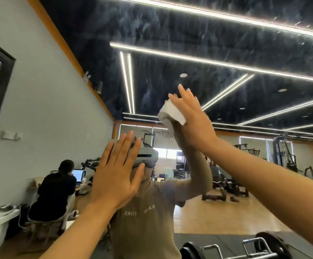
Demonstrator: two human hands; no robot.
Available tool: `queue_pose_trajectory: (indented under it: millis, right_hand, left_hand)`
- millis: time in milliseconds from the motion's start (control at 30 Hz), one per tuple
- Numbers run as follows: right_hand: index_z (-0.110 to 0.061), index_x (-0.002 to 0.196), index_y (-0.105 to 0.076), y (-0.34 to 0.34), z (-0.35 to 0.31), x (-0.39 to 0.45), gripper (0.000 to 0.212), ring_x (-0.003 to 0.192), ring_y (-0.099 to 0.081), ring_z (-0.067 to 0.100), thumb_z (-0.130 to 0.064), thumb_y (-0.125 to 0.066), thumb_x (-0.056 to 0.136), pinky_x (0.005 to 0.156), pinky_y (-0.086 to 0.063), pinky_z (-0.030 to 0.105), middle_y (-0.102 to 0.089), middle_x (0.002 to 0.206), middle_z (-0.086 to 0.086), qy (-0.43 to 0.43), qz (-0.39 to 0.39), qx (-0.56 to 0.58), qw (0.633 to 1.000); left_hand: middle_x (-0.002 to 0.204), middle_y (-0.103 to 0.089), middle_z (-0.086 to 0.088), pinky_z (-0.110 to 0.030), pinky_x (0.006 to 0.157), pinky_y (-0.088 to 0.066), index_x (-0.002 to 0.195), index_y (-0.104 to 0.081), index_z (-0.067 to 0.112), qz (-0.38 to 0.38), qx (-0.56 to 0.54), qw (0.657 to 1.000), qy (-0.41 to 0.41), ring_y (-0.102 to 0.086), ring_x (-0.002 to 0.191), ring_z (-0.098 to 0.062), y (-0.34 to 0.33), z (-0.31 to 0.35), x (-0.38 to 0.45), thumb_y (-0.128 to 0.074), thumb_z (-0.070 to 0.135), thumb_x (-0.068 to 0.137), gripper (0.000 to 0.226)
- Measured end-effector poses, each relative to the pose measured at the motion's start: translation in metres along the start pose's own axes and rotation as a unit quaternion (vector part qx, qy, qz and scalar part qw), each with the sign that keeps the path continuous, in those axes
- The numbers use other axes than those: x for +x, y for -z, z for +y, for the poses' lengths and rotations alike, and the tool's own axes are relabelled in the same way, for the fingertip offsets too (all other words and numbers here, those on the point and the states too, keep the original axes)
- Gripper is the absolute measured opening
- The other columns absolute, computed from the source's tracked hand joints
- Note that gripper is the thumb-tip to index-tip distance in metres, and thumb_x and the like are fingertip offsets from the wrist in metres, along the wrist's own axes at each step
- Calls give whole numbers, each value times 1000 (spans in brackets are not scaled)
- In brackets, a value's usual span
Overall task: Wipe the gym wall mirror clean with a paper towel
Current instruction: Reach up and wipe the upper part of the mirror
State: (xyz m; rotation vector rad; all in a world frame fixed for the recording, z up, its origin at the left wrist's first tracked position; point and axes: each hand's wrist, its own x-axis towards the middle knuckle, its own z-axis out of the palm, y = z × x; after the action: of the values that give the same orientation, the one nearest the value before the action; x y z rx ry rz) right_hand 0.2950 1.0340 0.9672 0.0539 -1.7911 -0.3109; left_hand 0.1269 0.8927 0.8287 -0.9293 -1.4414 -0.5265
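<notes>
The wall mirror (170, 43) fills almost the whole view, and its upper part shows pale smears and streaks. My right hand (193, 118) presses a folded white paper towel (172, 112) flat against the glass, fingers straight and pointing up. The towel sticks out to the left from under my palm. Lower and to the left, my left hand (118, 174) lies flat on the mirror with its fingers spread and holds nothing. My own reflection in a tan shirt stands behind both hands.
A dumbbell rack (245, 247) with metal handles sits at the bottom right, close below my right arm. Reflected in the mirror are a seated person (54, 187) at a laptop on the left, gym machines on the right and bright ceiling light strips.
</notes>
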Motion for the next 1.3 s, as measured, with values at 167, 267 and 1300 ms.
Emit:
queue_pose_trajectory:
  millis: [167,267,1300]
  right_hand:
    - [-22,153,-35,-11,-13,91,57,154,-6,32,-12,-56,101,122,-14,58,-19,166,4,-93,57,-12,994]
    - [-20,153,-35,-24,-25,61,60,152,-13,35,-22,-60,99,116,-25,61,-25,163,4,-77,71,-25,994]
    - [-27,137,-56,-54,-60,38,65,146,-23,41,-67,-26,97,120,-9,60,-39,156,7,44,38,-95,994]
  left_hand:
    - [168,-8,-3,-46,122,-14,161,-16,19,-5,-22,1000,13,-8,155,-21,-2,-1,-1,-23,49,104,65]
    - [169,-7,-3,-47,121,-15,161,-13,20,-6,-27,1000,9,-7,155,-21,-3,-2,-1,-19,51,105,64]
    - [168,-5,-6,-43,124,-5,160,-10,11,20,-65,990,121,-4,155,-21,-3,-1,-4,-10,49,106,66]
